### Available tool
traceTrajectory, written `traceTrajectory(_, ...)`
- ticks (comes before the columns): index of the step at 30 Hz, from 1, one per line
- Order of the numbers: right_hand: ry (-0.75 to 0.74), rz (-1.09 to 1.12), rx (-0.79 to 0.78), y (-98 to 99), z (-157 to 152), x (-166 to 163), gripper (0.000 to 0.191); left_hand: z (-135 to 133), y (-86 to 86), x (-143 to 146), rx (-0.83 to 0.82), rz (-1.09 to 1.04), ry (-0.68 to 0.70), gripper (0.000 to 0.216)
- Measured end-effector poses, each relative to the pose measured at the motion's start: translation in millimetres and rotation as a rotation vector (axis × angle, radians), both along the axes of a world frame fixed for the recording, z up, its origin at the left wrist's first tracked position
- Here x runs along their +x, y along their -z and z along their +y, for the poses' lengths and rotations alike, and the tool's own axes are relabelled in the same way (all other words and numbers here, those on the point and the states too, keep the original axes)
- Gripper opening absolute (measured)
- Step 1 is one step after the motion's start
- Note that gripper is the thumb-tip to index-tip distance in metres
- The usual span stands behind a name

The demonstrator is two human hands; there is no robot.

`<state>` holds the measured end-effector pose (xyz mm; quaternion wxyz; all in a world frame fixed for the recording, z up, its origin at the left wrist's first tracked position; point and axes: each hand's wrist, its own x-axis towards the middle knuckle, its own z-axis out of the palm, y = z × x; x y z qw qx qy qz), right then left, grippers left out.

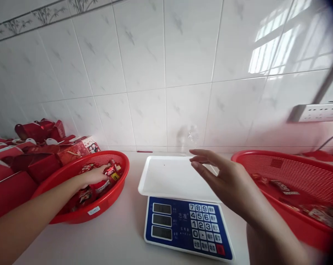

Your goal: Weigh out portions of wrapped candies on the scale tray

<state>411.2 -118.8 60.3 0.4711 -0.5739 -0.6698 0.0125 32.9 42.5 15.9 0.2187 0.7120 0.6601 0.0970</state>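
My left hand reaches into the left red plastic basket, its fingers curled down among shiny red snack packets. What lies in its grasp is hidden by the hand and the pile. Over the right side of the white scale tray hovers my right hand, open, thumb and fingers apart with nothing between them. Below the tray is the blue keypad panel of the digital scale, with several number keys and dark displays. No goods rest on the visible part of the tray.
Red gift boxes crowd the far left. Another red basket with packets stands at right. A clear plastic bottle is behind the tray by the tiled wall. A power strip is mounted at right.
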Motion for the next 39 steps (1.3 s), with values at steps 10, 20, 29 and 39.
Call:
traceTrajectory(10, 0.018, -0.063, 0.037, 7.8, 7.7, 3.6, 0.038, -6.2, -47.9, -39.7, -0.288, -0.152, -0.079, 0.073)
traceTrajectory(20, 0.002, -0.132, -0.052, 9.5, 9.2, -2.4, 0.041, 3.2, -19.0, -27.0, -0.162, 0.266, 0.100, 0.075)
traceTrajectory(29, -0.028, -0.150, -0.053, 13.4, 13.2, -4.6, 0.038, 26.6, 26.0, -22.1, -0.143, 0.283, 0.100, 0.104)
traceTrajectory(39, -0.039, -0.175, -0.029, 17.2, 14.5, -4.2, 0.036, 29.1, 27.8, -18.1, -0.137, 0.152, 0.080, 0.097)
